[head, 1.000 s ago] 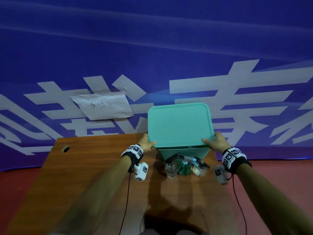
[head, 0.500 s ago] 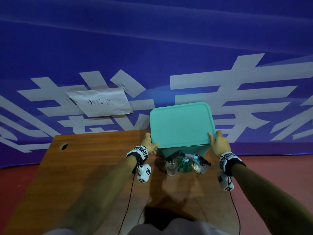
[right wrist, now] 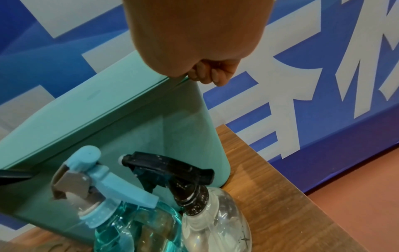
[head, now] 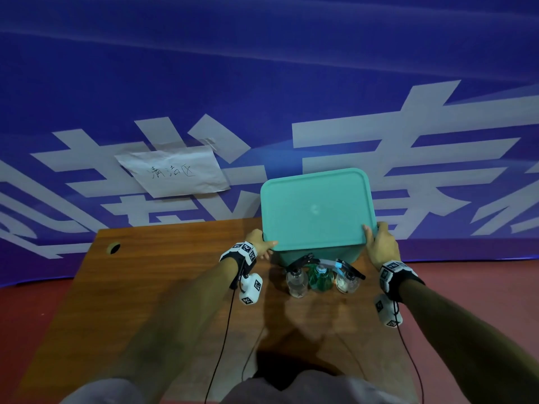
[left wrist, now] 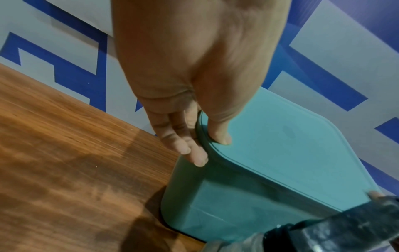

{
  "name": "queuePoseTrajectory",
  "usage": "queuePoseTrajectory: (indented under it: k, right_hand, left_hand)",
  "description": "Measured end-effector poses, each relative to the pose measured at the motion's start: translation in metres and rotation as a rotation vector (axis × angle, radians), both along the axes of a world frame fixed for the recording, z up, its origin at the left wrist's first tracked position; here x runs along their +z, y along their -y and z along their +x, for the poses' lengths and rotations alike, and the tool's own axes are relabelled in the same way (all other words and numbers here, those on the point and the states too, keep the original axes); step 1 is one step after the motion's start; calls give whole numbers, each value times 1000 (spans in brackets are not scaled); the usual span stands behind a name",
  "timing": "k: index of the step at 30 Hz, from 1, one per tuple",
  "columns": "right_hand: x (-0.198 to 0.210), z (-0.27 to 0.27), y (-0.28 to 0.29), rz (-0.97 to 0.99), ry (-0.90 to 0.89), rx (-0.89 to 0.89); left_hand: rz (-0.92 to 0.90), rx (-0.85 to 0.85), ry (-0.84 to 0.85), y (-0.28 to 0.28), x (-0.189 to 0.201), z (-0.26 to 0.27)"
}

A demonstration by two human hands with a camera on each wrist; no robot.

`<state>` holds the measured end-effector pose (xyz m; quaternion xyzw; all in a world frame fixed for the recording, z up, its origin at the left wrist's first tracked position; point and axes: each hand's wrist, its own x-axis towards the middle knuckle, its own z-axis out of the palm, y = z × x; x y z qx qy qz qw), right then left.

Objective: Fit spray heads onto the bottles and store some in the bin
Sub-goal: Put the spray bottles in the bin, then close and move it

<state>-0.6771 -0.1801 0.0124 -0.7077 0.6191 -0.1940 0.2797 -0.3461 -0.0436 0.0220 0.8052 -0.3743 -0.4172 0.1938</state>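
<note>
Both hands sliding nearer along the lid (head: 316, 209); left hand (head: 259, 242) and right hand (head: 380, 246) pinching its near corners, thumbs on top. Bin (head: 318, 253) sitting at table (head: 163, 275) rear, three bottles (head: 320, 277) just before it. Lid seeming light, stiff, slick; corners are gripping best. Left wrist view is showing fingers (left wrist: 190, 148) under the rim

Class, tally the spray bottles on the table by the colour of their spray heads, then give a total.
Black spray head: 2 (left clear bottle, right clear bottle)
Light blue spray head: 1 (teal bottle)
Total: 3
</note>
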Motion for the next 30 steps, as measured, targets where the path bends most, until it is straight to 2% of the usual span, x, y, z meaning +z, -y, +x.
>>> queuePoseTrajectory:
  k: [16, 23, 30]
  right_hand:
    - [-2, -1, -4, -6, 8, -28]
    - [-5, 2, -2, -17, 25, -42]
    - [-13, 4, -6, -66, -13, -52]
  left_hand:
    - [38, 27, 44, 7, 3, 0]
    - [20, 62, 113, 8, 7, 1]
    - [5, 78, 135, 6, -1, 3]
